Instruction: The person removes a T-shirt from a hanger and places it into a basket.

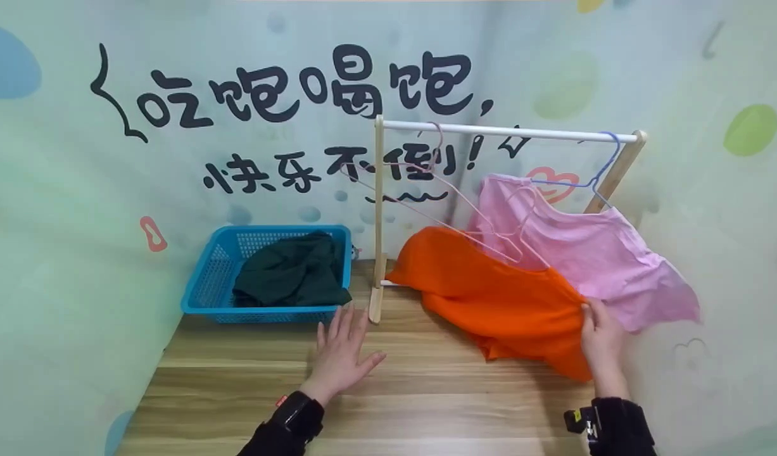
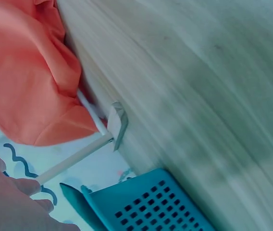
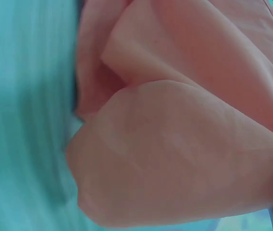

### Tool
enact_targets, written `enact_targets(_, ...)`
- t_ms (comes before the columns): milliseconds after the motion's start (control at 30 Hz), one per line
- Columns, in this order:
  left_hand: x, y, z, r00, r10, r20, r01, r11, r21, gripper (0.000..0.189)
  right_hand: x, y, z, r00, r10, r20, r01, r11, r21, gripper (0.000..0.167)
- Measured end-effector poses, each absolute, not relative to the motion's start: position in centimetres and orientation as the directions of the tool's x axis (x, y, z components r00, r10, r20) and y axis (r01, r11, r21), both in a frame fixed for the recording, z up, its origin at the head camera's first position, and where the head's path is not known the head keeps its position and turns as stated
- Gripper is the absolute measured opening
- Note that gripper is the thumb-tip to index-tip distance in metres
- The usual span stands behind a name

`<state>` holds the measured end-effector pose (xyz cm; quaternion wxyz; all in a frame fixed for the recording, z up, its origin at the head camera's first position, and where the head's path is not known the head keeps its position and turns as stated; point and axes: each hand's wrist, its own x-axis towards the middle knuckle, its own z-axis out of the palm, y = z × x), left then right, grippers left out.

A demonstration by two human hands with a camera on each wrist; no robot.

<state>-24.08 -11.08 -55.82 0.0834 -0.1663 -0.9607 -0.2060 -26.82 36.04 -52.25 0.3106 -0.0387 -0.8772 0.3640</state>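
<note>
In the head view my right hand (image 1: 604,340) pinches the right edge of an orange garment (image 1: 489,294), which spreads across the front of a small clothes rack (image 1: 379,209). A pink hanger (image 1: 437,149) hangs from the rod, and more pink wire shows above the garment's neckline; how they join is hard to tell. My left hand (image 1: 339,358), fingers spread, is over the table just in front of the basket and touches no garment. Fabric and the back of the hand (image 3: 175,159) fill much of the right wrist view, hiding the fingertips.
Behind the orange garment, a pink garment (image 1: 572,240) hangs on a blue hanger (image 1: 608,152) at the rod's right end. A blue basket (image 1: 195,285) left of the rack holds a dark green cloth (image 1: 293,269). Printed curtains (image 1: 59,190) enclose the wooden table (image 1: 236,380).
</note>
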Motion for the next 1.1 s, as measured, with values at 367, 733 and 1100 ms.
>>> enact_targets(367,-23.8,-11.3,-56.6,-0.946,0.268,0.181,0.319,0.868,0.38,0.092,-25.5,35.5,-55.6,-0.924,0.192,0.331,-0.078,0.753,-0.654,0.022)
enact_targets(733,-24.0,-10.5,-56.3,-0.955,0.262,0.139,0.296,0.87,0.393,0.091,-25.5,33.8,-57.6,-0.949,-0.006,0.316,-0.211,0.756,-0.619,0.017)
enact_targets(1100,-25.0,-7.4,-55.9,-0.94,0.293,0.172,0.34,0.804,0.488,0.085,-25.9,31.9,-57.5,-0.848,-0.19,0.495,-0.447,0.76,-0.473,0.019)
